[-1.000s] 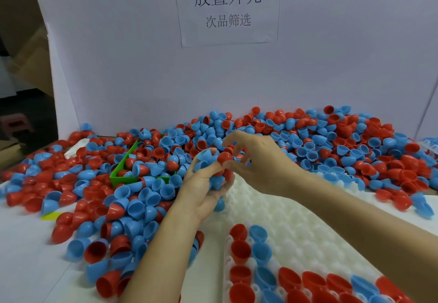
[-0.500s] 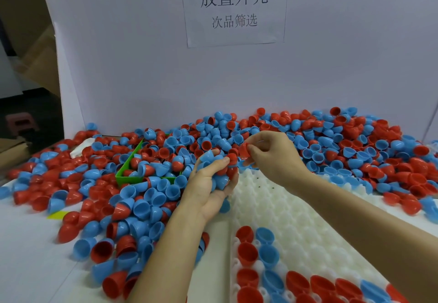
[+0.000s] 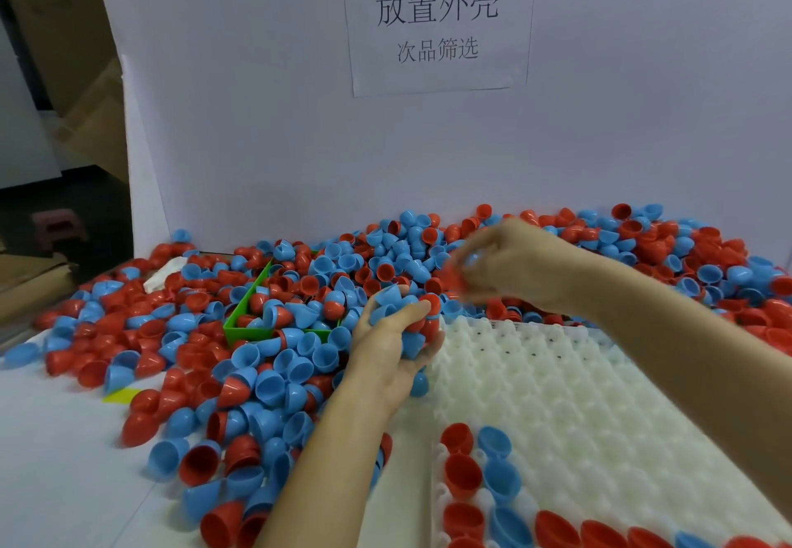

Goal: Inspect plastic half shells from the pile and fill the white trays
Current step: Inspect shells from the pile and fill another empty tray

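A wide pile of red and blue half shells (image 3: 300, 299) covers the table against the white backboard. A white dimpled tray (image 3: 557, 410) lies at the lower right, with red and blue shells seated in its near rows. My left hand (image 3: 385, 346) cups a bunch of shells (image 3: 407, 312) at the tray's far left corner, fingers curled round them. My right hand (image 3: 510, 264) hovers blurred over the pile just beyond the tray, fingers curled; a red smear shows at its fingertips, but whether it holds a shell is unclear.
A green bin (image 3: 257, 312) sits half buried in the pile to the left of my left hand. A paper sign (image 3: 437, 24) hangs on the backboard. A yellow scrap (image 3: 122, 395) lies on the white table at the left.
My right hand has left my left hand and moved up and to the right over the pile. My left hand keeps its bunch of shells in about the same place.
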`<state>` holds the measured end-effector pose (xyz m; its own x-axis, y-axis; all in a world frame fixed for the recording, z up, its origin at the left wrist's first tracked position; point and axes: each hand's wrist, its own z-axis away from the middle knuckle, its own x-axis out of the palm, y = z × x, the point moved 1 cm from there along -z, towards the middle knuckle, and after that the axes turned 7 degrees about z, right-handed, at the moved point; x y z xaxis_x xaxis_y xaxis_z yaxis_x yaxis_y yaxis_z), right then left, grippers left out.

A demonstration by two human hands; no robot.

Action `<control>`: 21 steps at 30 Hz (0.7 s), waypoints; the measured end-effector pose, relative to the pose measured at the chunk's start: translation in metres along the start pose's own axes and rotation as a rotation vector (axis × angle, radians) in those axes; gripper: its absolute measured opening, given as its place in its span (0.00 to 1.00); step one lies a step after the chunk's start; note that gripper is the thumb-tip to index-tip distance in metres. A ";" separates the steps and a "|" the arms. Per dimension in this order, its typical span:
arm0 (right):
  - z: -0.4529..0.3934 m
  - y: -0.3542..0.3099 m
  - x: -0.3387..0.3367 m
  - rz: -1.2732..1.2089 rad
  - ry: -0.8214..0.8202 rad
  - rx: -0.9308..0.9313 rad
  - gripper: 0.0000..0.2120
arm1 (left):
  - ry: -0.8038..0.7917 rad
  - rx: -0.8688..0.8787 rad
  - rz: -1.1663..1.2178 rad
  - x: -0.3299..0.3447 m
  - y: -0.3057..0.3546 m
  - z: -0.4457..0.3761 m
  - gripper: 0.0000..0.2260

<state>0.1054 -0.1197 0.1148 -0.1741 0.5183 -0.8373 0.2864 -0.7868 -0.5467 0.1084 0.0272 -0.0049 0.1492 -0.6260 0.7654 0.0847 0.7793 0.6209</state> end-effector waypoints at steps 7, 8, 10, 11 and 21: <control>-0.022 -0.010 0.013 0.152 0.072 -0.064 0.32 | -0.017 -0.018 0.024 0.000 0.001 0.002 0.20; -0.019 -0.004 0.015 0.220 0.059 -0.051 0.29 | -0.021 -0.025 0.032 0.000 0.001 0.002 0.18; -0.015 0.010 0.020 0.222 0.035 -0.009 0.22 | -0.038 -0.041 0.054 0.001 0.001 0.002 0.14; -0.014 0.017 0.023 0.192 0.023 0.004 0.18 | -0.048 -0.047 0.063 0.002 0.001 0.002 0.13; -0.019 0.043 0.047 -0.231 0.183 0.144 0.05 | -0.180 -0.027 -0.016 0.002 0.000 0.004 0.11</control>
<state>0.1279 -0.1230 0.0519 -0.0434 0.7299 -0.6822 0.1209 -0.6740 -0.7288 0.1049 0.0260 -0.0030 -0.0311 -0.6316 0.7746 0.1123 0.7679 0.6306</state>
